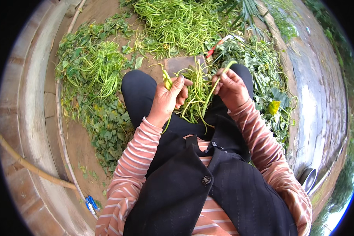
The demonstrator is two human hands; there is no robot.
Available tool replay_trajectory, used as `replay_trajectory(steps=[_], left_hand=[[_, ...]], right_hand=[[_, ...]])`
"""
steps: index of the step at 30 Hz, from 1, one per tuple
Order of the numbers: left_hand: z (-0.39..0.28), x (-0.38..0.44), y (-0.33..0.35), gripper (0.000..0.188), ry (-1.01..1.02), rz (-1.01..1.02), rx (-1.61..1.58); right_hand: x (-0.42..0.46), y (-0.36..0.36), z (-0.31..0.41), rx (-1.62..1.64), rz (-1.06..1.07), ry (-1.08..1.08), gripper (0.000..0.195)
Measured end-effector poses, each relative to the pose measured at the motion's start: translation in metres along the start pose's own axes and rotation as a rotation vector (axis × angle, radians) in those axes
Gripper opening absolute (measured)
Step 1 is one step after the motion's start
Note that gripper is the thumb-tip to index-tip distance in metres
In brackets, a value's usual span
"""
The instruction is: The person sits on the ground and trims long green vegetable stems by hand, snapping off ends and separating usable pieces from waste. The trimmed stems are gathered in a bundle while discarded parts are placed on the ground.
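My left hand grips a few short green stems between thumb and curled fingers, above my left knee. In my right hand one longer green stem is pinched; its tip points up past the fingers and its lower end hangs over my lap. Between the hands a loose heap of green stems lies in my lap, its far end reaching over a flat brown board or tile on the ground. The undersides of both hands are hidden.
A large pile of stems lies ahead, a smaller bundle at left. Leaf heaps flank my legs. A red-handled tool rests beyond my right knee. Bamboo poles edge the left; a blue-handled tool lies nearby. A metal bowl stands right.
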State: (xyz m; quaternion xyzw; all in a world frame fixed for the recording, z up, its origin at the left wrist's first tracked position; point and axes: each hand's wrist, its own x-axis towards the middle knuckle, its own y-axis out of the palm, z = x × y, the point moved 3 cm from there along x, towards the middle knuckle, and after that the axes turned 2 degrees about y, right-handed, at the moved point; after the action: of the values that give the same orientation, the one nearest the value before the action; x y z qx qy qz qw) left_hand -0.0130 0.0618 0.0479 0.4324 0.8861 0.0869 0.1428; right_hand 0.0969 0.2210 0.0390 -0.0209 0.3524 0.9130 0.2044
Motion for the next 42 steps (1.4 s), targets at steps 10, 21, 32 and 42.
replay_trajectory(steps=[10,21,32,42], left_hand=[[0.010,0.012,0.018,0.038,0.025,0.162,-0.162],[0.018,0.012,0.024,0.043,0.142,0.193,-0.219],[-0.003,0.018,-0.033,0.042,0.171,-0.064,-0.358],[-0.005,0.009,-0.049,0.038,0.089,-0.162,-0.420]], right_hand=[[-0.012,0.015,-0.003,-0.860,0.149,-0.045,0.013],[-0.012,0.035,-0.011,-1.083,0.125,-0.252,0.014],[0.028,-0.052,-0.002,-1.293,-0.145,-0.185,0.019],[0.093,-0.096,-0.049,-1.557,-0.103,0.235,0.025]])
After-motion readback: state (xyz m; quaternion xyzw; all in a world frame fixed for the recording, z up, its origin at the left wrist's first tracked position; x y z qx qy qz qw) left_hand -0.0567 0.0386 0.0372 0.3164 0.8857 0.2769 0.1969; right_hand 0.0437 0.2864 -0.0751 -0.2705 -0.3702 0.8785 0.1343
